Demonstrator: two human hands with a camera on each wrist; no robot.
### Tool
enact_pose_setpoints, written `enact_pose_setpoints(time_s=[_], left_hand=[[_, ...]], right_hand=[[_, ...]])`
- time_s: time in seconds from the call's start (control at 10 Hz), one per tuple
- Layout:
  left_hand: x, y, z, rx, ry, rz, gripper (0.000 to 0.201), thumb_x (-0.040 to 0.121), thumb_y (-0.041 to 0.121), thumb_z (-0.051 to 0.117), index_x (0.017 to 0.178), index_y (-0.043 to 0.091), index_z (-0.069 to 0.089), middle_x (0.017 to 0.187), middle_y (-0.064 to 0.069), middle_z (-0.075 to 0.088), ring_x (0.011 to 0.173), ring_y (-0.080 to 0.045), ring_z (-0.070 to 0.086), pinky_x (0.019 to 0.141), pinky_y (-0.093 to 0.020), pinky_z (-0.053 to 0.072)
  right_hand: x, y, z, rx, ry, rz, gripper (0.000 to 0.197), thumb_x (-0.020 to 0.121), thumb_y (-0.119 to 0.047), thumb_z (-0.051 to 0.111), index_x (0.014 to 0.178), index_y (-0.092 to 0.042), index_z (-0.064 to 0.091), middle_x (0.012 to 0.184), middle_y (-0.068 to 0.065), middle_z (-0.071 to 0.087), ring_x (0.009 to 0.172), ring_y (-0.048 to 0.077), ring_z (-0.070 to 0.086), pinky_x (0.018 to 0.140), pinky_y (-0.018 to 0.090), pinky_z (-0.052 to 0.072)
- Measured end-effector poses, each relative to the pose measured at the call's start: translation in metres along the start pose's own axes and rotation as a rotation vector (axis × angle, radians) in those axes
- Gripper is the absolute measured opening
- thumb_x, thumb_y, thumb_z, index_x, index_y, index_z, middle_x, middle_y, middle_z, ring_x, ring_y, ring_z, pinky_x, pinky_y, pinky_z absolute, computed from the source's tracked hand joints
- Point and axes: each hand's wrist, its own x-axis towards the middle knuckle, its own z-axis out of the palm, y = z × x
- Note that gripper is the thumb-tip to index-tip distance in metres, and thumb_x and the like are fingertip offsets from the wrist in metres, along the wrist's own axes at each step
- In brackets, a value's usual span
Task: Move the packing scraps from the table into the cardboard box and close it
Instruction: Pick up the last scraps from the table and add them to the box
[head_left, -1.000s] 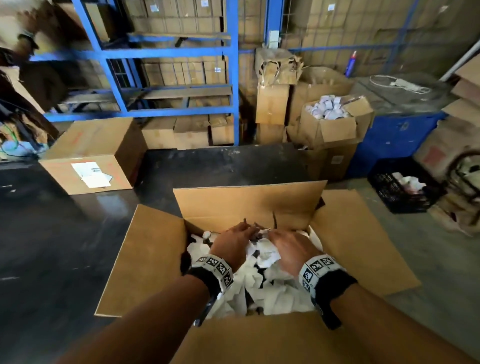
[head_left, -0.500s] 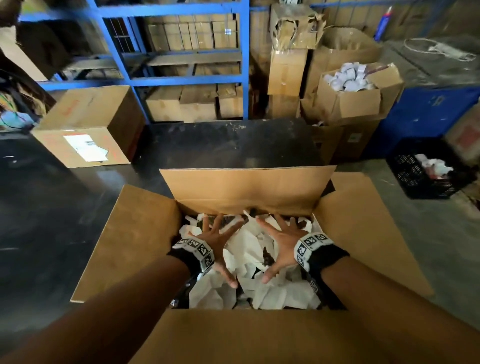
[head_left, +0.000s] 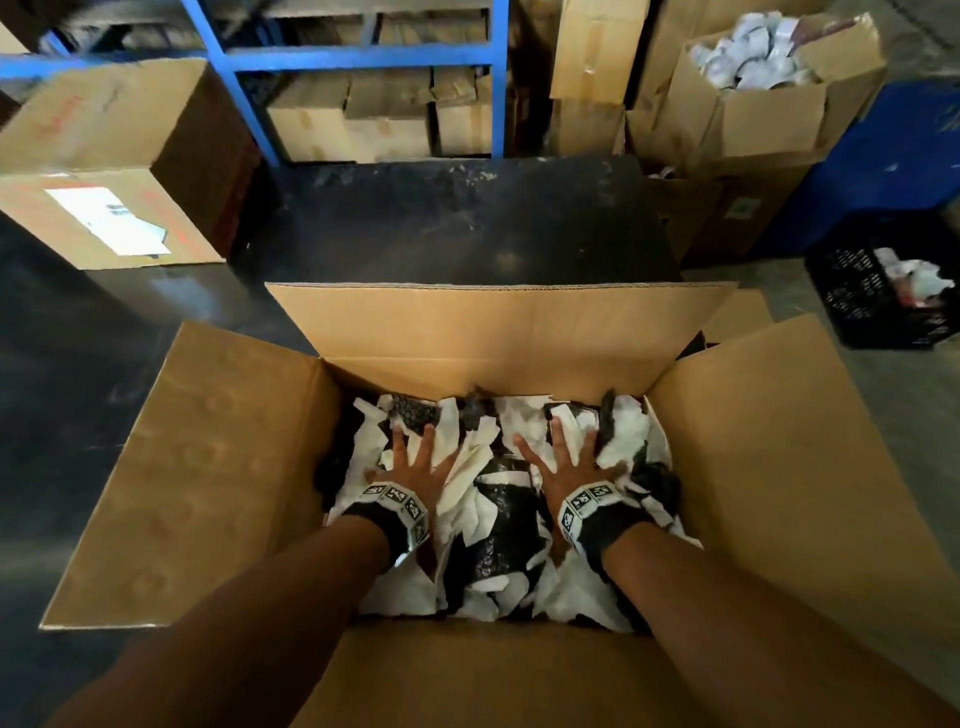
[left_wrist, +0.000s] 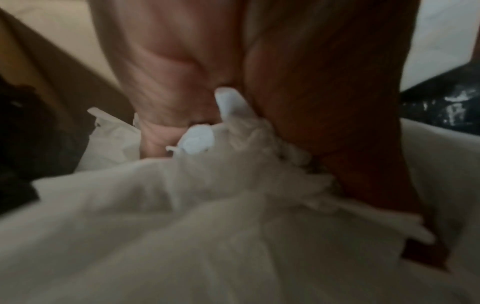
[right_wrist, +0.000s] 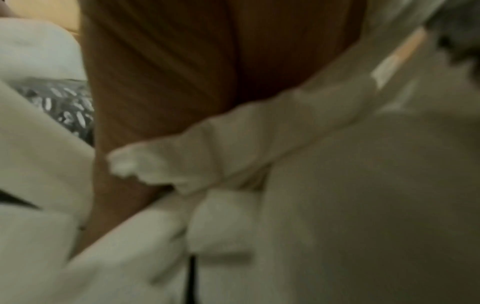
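Note:
A large cardboard box stands with all its flaps spread, filled with white and black packing scraps. Both my hands are inside it, palms down with fingers spread. My left hand presses flat on the scraps at the left of the pile, my right hand on those at the right. Neither hand holds a scrap. In the left wrist view the palm bears on crumpled white scraps. The right wrist view is blurred, with the palm against white scraps.
The box sits on a dark table. A sealed labelled box stands at the far left. Blue shelving with cartons lies behind. At the right are an open box of white scraps and a black crate.
Both hands went from curled over the middle of the pile to flat with fingers spread, and have moved apart and pushed down deeper into the box. The scraps sit lower.

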Motion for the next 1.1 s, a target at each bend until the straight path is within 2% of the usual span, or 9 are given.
enact_pose_setpoints(time_s=[0.1,0.2,0.4,0.5,0.6,0.8,0.9,1.0,1.1], left_hand=[[-0.016,-0.003,-0.014,0.031,-0.032,0.038,0.141,0.067,0.06,0.083,0.152,0.034,-0.026,0.159,-0.007,-0.036,0.141,-0.05,-0.03,0.11,-0.076,0.017],[-0.037,-0.01,-0.044,0.03,-0.043,0.109,0.154,0.053,0.069,0.086,0.149,0.037,-0.03,0.155,-0.001,-0.036,0.142,-0.047,-0.029,0.114,-0.07,-0.002],[-0.03,-0.021,-0.065,-0.108,0.089,0.122,0.158,0.028,0.087,0.079,0.143,0.057,-0.025,0.164,-0.006,-0.021,0.148,-0.048,-0.016,0.114,-0.074,0.01],[-0.017,-0.005,-0.06,-0.109,0.061,0.165,0.155,0.026,0.089,0.077,0.138,0.063,-0.028,0.164,-0.006,-0.022,0.147,-0.049,-0.017,0.113,-0.075,0.012],[-0.009,0.017,-0.042,-0.033,-0.024,0.145,0.154,0.039,0.08,0.083,0.142,0.058,-0.029,0.163,-0.007,-0.025,0.145,-0.051,-0.022,0.11,-0.076,0.005],[-0.011,0.016,-0.038,-0.041,-0.012,0.102,0.159,0.028,0.084,0.08,0.137,0.061,-0.032,0.163,-0.001,-0.027,0.143,-0.054,-0.024,0.099,-0.088,0.01],[-0.025,0.008,-0.045,-0.063,0.048,0.114,0.159,0.025,0.088,0.077,0.14,0.06,-0.03,0.164,-0.002,-0.025,0.146,-0.049,-0.022,0.104,-0.084,0.012],[-0.044,-0.002,-0.049,-0.056,0.117,0.128,0.157,0.028,0.092,0.073,0.146,0.056,-0.024,0.165,0.0,-0.018,0.149,-0.043,-0.016,0.109,-0.079,0.012],[-0.067,-0.016,-0.054,-0.131,0.291,0.185,0.143,0.044,0.087,0.074,0.153,0.05,-0.01,0.164,-0.002,0.008,0.15,-0.037,0.015,0.111,-0.068,0.029]], right_hand=[[-0.007,0.007,-0.013,-0.058,-0.09,-0.062,0.121,0.083,-0.047,0.076,0.15,-0.051,-0.025,0.162,0.006,-0.033,0.143,0.056,-0.025,0.103,0.085,0.015],[-0.026,0.02,-0.043,-0.11,-0.175,-0.124,0.161,0.043,-0.066,0.092,0.149,-0.05,-0.028,0.161,0.005,-0.034,0.143,0.053,-0.026,0.111,0.079,0.009],[-0.04,0.032,-0.071,-0.1,-0.071,-0.123,0.168,0.019,-0.089,0.077,0.144,-0.057,-0.03,0.159,0.004,-0.039,0.146,0.05,-0.022,0.113,0.077,0.001],[-0.025,0.036,-0.056,-0.14,-0.124,-0.069,0.171,0.018,-0.091,0.075,0.144,-0.051,-0.034,0.158,0.01,-0.04,0.142,0.054,-0.028,0.111,0.077,-0.006],[-0.008,0.03,-0.033,-0.183,-0.224,-0.028,0.181,-0.006,-0.097,0.058,0.138,-0.048,-0.041,0.152,0.009,-0.047,0.136,0.06,-0.033,0.108,0.082,0.005],[-0.015,0.029,-0.038,-0.161,-0.147,-0.04,0.176,0.012,-0.093,0.071,0.144,-0.044,-0.034,0.158,0.005,-0.04,0.142,0.057,-0.025,0.11,0.08,0.009],[-0.028,0.027,-0.054,-0.126,-0.116,-0.044,0.179,0.007,-0.089,0.075,0.146,-0.049,-0.03,0.164,0.008,-0.028,0.144,0.055,-0.022,0.11,0.079,0.01],[-0.053,0.024,-0.071,-0.149,-0.079,-0.05,0.168,0.032,-0.078,0.086,0.156,-0.037,-0.02,0.167,0.013,-0.015,0.148,0.051,-0.015,0.117,0.071,0.007],[-0.091,0.022,-0.089,-0.129,0.009,-0.087,0.137,0.062,-0.054,0.09,0.161,-0.024,0.001,0.168,0.01,0.009,0.153,0.037,0.011,0.122,0.053,0.018]])
